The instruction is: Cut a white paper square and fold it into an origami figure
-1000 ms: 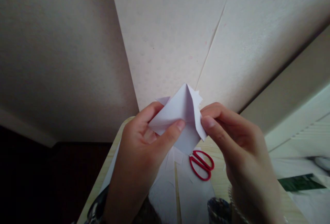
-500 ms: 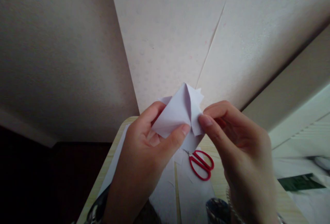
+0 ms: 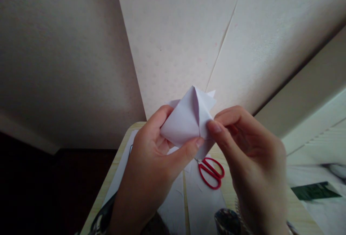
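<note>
Wall, pale: twelve o'clock. Table, light wood: six o'clock. White sheets: on table. Left hand, at folded paper's eight o'clock: pinching it, thumb against fingers. Right hand, four o'clock: pinching its right flap. Folded paper, peaked: centre, held above table. Scissors, red-handled: five o'clock, on sheets.

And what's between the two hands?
In the head view, folded white paper, held by left hand and right hand; lower down, red-handled scissors and white sheets.
</note>
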Tool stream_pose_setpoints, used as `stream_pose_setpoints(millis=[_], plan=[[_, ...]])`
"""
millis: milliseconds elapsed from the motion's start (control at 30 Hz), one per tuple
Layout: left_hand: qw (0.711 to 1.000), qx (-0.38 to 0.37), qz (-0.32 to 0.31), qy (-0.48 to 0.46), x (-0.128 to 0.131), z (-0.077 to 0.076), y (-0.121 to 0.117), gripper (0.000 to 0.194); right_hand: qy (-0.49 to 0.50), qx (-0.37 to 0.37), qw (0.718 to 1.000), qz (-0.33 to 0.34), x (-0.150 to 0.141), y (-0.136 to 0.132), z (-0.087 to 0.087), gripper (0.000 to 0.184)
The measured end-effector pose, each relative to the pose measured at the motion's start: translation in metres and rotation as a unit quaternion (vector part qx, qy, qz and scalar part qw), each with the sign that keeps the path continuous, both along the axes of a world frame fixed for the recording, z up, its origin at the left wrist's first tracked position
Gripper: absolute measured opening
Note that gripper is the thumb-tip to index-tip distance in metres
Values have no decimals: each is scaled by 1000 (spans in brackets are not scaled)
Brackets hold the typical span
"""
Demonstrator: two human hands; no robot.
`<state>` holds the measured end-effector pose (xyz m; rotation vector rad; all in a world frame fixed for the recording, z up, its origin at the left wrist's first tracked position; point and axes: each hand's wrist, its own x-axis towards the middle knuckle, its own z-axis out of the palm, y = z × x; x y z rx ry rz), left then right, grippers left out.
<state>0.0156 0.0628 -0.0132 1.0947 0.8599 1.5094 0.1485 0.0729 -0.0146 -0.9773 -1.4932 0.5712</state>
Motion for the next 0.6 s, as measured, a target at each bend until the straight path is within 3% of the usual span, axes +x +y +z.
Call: stream_pose_setpoints(millis=[600], plan=[[1000,-23,0,4,0,2,0,40,-8,-6,1000,3,-1,-3,1,23]])
